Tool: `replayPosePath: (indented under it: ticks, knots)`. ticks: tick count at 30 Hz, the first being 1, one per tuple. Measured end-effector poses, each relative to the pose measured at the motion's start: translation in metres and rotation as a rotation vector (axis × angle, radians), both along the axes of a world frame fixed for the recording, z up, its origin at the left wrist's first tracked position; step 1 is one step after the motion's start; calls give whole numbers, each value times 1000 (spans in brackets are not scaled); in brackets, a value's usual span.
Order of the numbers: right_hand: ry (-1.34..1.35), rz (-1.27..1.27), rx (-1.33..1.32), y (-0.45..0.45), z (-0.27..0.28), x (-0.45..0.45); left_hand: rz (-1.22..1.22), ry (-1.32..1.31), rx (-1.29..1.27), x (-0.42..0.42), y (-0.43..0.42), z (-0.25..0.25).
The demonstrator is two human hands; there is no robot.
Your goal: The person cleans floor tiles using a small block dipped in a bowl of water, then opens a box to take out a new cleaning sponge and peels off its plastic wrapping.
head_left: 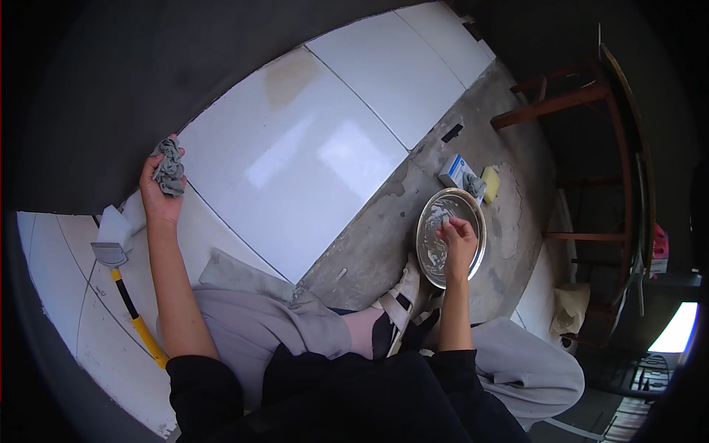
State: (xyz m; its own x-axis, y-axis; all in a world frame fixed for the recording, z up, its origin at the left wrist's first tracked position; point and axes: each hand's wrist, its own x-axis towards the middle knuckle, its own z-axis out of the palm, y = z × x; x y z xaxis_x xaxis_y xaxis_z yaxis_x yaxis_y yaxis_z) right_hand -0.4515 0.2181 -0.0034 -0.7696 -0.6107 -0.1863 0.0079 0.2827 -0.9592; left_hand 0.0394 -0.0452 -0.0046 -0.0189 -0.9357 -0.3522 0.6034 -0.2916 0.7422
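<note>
My left hand (159, 193) is closed round a crumpled grey cloth (169, 167), held by the dark wall at the edge of the white tiles. Over a round metal basin (480, 255) on the right is my right hand (459, 240), its fingers pinched together. Whatever those fingers hold, if anything, is too small to make out. Whitish, streaky material (434, 255) coats the inside of the basin. Just behind the basin stand a blue and white box (453, 171), another crumpled grey cloth (473, 184) and a yellow sponge (490, 183).
Large white tiles (295, 184) meet a strip of bare grey concrete (354, 258). On the left lies a scraper (111, 255) with a yellow and black handle. A wooden table frame (554, 103) stands at right; a small black object (452, 133) lies on the concrete.
</note>
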Motion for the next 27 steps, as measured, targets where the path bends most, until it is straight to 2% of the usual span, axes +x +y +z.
replayPosePath:
  ticks: [4,8,11,15,20,24,27]
  knots:
    - [-273,99,-113,-35,47,34,0,27,17,-3,-1,3]
    - [-390,275,-98,-85,58,89,16,31,35,-6,-1,5]
    - [-212,467,15,-132,37,133,10,36,31,-7,-1,4]
    - [337,598,124,-205,10,195,28,22,26,-5,0,9]
    - [727,714,31,-278,-29,236,21,57,10,3,-6,10]
    - [831,777,-16,-292,-36,258,79,47,48,7,-10,10]
    - [903,824,-60,-293,-40,264,107,170,51,9,-11,8]
